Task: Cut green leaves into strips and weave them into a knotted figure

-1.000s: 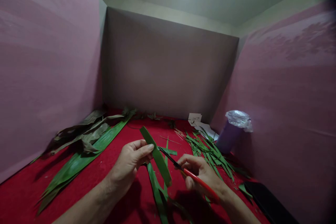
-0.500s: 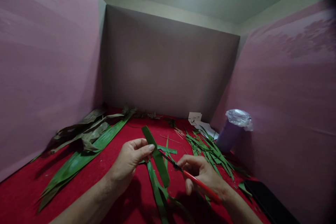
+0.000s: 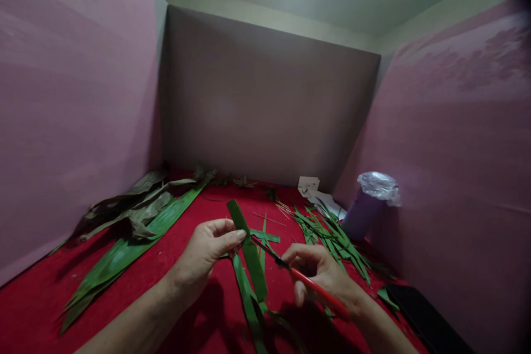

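Two hands in view, both yours, both occupied. Your left hand [image 3: 205, 251] pinches a green leaf strip [image 3: 255, 268] between thumb and forefinger, near its upper part. The strip is held up off the red cloth [image 3: 186, 215]. Its long axis runs from far and slightly left down toward you and slightly right, with the upper end pointing away.

Your right hand [image 3: 321, 276] is closed around a red-handled blade [image 3: 317, 289]; you cannot tell whether it is a knife or scissors. The dark tip points left and away and meets the strip's right edge just below your left fingertips. The strip therefore lies left of your right hand, and the blade crosses it at an angle. Your left hand is the nearer one to the strip.

Cut green strips [image 3: 332, 232] lie heaped beyond your right hand, near a purple cup [image 3: 365, 213]. A long leaf [image 3: 133, 243] lies well apart, far left.
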`<state>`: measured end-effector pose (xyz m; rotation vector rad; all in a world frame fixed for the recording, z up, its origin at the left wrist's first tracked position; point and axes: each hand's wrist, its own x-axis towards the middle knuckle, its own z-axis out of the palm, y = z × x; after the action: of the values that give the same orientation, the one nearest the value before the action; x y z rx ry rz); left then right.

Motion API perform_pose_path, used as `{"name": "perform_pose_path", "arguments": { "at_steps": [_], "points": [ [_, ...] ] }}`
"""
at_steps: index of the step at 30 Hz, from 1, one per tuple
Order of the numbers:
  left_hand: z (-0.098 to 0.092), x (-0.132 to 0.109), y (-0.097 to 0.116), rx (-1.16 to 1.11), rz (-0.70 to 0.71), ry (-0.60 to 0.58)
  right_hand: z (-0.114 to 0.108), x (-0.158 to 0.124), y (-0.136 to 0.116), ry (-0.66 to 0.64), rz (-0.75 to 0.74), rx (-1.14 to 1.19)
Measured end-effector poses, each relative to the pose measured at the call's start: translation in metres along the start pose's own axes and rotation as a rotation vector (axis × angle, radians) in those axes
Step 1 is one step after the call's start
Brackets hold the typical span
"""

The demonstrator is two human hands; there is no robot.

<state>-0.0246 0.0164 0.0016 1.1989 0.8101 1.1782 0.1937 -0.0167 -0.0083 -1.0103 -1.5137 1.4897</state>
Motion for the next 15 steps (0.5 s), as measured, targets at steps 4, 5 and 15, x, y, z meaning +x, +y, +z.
{"name": "perform_pose_path", "arguments": {
  "at_steps": [4,5,15],
  "points": [
    [-0.0005,-0.0002,-0.0010,0.010,-0.004,-0.001,0.0006,0.0002,0.0005,-0.020,-0.011,-0.005],
    [-0.0006,-0.0002,-0.0013,0.010,-0.004,-0.002,0.0006,0.0004,0.0009,-0.021,-0.017,-0.012],
    [0.0003,0.0008,-0.0037,-0.014,0.002,0.006,-0.0003,0.0016,0.0081,-0.038,-0.053,0.049]
  ]
}}
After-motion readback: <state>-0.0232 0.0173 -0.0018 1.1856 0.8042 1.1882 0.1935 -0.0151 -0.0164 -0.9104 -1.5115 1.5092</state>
